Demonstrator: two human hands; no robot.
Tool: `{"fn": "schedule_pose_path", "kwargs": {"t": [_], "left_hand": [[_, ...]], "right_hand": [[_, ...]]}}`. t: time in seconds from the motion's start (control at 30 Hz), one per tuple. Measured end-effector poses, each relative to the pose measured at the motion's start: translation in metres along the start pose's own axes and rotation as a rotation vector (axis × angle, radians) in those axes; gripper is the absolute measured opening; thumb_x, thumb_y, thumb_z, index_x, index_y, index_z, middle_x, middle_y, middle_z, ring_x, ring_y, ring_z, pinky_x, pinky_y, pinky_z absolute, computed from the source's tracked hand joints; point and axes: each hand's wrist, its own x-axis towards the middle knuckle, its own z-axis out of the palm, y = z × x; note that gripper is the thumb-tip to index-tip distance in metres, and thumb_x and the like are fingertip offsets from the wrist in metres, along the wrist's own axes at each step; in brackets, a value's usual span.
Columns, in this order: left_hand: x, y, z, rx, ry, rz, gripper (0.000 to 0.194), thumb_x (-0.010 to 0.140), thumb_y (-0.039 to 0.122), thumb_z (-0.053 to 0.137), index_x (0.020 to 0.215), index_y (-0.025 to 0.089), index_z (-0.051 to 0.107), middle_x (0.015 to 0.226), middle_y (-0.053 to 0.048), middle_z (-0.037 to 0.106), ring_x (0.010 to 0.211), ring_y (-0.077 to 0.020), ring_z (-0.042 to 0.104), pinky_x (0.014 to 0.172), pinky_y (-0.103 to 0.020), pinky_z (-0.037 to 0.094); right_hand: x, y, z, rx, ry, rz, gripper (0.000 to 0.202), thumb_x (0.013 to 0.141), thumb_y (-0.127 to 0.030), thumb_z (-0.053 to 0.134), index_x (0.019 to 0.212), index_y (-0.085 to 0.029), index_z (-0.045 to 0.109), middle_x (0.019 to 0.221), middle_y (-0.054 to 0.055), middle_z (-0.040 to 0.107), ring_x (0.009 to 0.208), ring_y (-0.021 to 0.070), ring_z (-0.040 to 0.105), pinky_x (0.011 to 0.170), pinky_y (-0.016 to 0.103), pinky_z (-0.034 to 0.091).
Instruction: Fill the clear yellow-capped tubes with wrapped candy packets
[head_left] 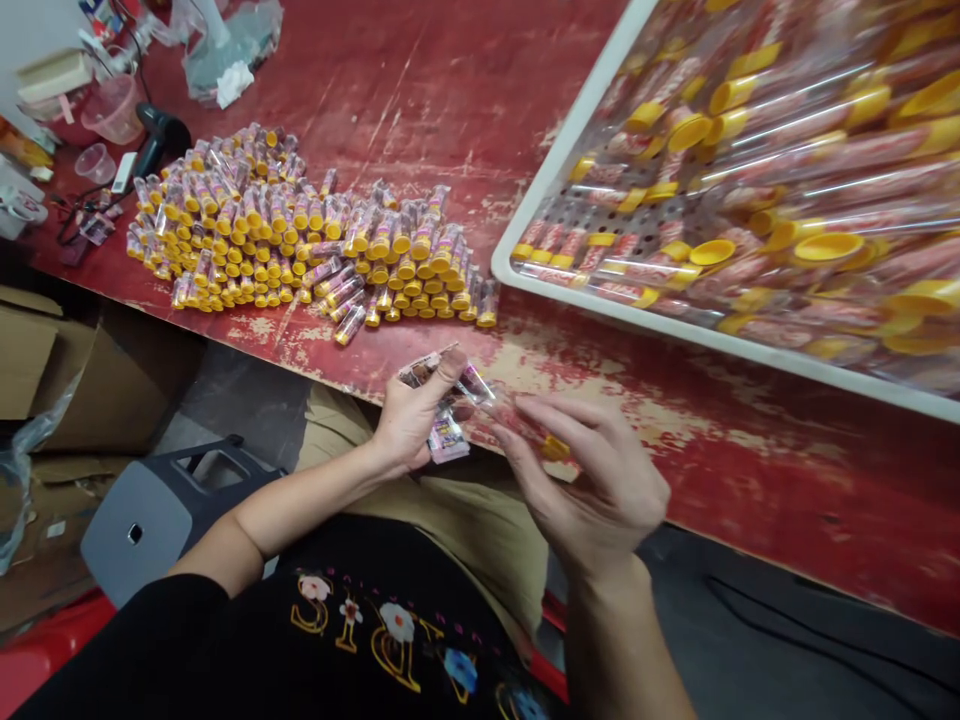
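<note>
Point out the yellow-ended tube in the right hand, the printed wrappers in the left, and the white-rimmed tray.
Yellow-ended tube (555, 449): head view, on its yellow end.
Printed wrappers (448, 440): head view, on their lower, hanging part.
White-rimmed tray (576, 125): head view, on its left rim.

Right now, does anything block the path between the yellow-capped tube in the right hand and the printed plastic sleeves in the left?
Nothing visible does: the yellow-capped tube in the right hand faces the printed plastic sleeves in the left hand. Blur hides whether they touch.
</note>
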Motion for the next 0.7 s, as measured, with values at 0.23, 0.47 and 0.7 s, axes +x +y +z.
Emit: {"fn": "schedule_pose_path", "kwargs": {"t": [0.23,0.47,0.7], "left_hand": [[-0.003,-0.006,-0.007,0.073,-0.16,-0.049,0.068,0.051,0.059,0.102,0.088,0.013,0.067,0.081,0.0,0.07,0.064,-0.0106,0.066,0.055,-0.021,0.053],[-0.005,0.001,-0.009,0.194,-0.234,-0.003,0.07,0.051,0.06,0.102,0.092,0.015,0.07,0.079,0.001,0.069,0.059,-0.0094,0.061,0.054,-0.024,0.051],[-0.005,0.01,-0.015,0.249,-0.307,0.033,0.07,0.057,0.053,0.102,0.112,0.019,0.075,0.083,0.001,0.069,0.057,-0.0102,0.062,0.048,-0.022,0.048]], "right_hand": [[-0.007,-0.004,-0.005,-0.021,-0.087,0.14,0.055,0.104,-0.029,0.06,0.158,-0.031,0.055,0.135,0.013,0.067,0.124,0.0267,0.066,0.108,0.048,0.058],[-0.011,-0.009,-0.001,0.303,0.05,0.28,0.064,0.09,-0.016,0.08,0.147,-0.038,0.065,0.125,0.006,0.075,0.108,0.02,0.075,0.09,0.034,0.065],[-0.005,-0.012,-0.005,0.194,0.019,0.229,0.048,0.091,-0.009,0.076,0.129,-0.037,0.078,0.113,0.004,0.08,0.099,0.0184,0.077,0.083,0.033,0.064]]}}
